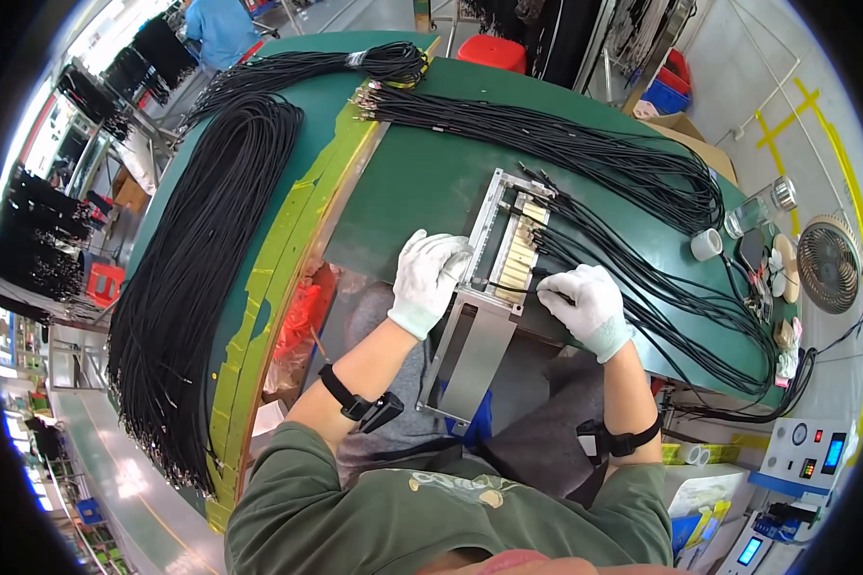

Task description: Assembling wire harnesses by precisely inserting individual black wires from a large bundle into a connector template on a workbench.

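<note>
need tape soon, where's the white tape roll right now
In the head view the white tape roll lies on the green table, on the person's right, beyond the right hand, beside the black cables and a clear jar.

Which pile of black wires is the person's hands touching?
The small fan of black cables plugged into the metal fixture between the gloved hands. The big bundle at the left and the long bundle farther back lie untouched.

Metal jig (484,287) on table (422,182), between left hand (429,276) and right hand (585,305); cables (633,240) beyond the right fingertips; cable bundle (201,268) far left of left fingers.
</note>
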Motion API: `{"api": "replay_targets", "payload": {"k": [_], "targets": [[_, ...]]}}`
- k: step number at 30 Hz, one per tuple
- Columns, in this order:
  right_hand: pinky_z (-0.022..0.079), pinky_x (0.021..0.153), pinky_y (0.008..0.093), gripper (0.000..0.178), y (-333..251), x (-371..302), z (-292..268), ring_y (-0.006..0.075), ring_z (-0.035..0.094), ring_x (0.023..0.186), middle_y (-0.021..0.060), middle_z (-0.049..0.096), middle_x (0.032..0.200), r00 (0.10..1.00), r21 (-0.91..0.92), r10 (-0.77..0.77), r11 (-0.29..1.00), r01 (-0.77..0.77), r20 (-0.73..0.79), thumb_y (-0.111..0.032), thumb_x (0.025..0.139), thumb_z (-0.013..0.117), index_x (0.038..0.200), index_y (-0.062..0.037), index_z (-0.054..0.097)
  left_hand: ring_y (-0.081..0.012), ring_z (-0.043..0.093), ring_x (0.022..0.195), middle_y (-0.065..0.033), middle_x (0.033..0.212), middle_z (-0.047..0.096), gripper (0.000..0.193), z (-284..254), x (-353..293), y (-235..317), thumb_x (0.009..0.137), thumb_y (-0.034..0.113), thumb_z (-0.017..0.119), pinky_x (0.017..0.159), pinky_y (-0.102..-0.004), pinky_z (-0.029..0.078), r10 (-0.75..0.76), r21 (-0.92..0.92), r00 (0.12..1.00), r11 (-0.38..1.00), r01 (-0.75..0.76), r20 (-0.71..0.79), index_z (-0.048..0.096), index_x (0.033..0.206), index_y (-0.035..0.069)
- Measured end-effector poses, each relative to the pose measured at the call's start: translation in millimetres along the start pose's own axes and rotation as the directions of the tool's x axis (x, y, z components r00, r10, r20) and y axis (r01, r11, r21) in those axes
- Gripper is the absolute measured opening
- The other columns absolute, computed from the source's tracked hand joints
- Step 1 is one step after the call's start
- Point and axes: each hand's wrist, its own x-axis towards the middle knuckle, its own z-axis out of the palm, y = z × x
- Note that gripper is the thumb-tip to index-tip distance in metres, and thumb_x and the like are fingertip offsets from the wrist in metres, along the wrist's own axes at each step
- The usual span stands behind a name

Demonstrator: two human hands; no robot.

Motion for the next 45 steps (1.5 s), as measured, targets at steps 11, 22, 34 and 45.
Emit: {"api": "replay_targets", "payload": {"k": [11,22,34,45], "targets": [[0.043,0.068,0.0389,0.01,-3.6,-0.6,13.3,0.026,0.059,0.07,0.0044,0.063,0.068,0.999,-0.068,-0.006,0.998,0.009,0.04,-0.025,0.082,0.07,0.079,-0.0155,0.071,-0.035,0.054,0.123,-0.0146,0.126,0.064,0.024,-2.0,3.6,19.1,0.086,0.036,0.067,0.111,-0.0499,0.033,0.133,-0.038,0.983,0.991,-0.129,0.127,0.076,0.099,0.019],[0.045,0.078,0.0394,0.015,15.9,18.1,9.1,0.0284,0.059,0.086,0.0057,0.064,0.083,0.984,-0.359,0.125,0.931,-0.07,0.13,-0.027,0.078,0.074,0.08,-0.0138,0.069,-0.0389,0.045,0.131,-0.0165,0.137,0.056,0.034,2.4,1.8,19.8,0.083,0.05,0.065,0.113,-0.0606,0.024,0.267,0.115,0.901,0.939,-0.323,0.343,0.077,0.102,0.024],[0.045,0.076,0.0403,0.017,-16.8,24.0,33.8,0.0289,0.059,0.084,0.0065,0.064,0.082,0.984,0.139,-0.177,0.974,0.18,-0.029,-0.026,0.077,0.075,0.084,-0.0118,0.068,-0.0361,0.052,0.122,-0.0131,0.121,0.066,0.011,-0.8,8.0,15.9,0.08,0.018,0.073,0.108,-0.0485,0.035,0.253,-0.184,0.956,0.957,-0.224,0.151,0.068,0.082,0.009],[0.049,0.069,0.0435,0.015,2.4,17.9,6.2,0.0311,0.064,0.077,0.0103,0.067,0.077,0.995,0.199,0.102,0.975,-0.1,-0.004,-0.025,0.081,0.07,0.089,-0.0131,0.072,-0.0306,0.056,0.117,-0.0128,0.114,0.069,0.011,-2.8,12.8,-5.8,0.083,0.014,0.069,0.102,-0.0399,0.041,-0.089,-0.184,0.985,0.976,0.115,0.148,0.067,0.084,0.004]]}}
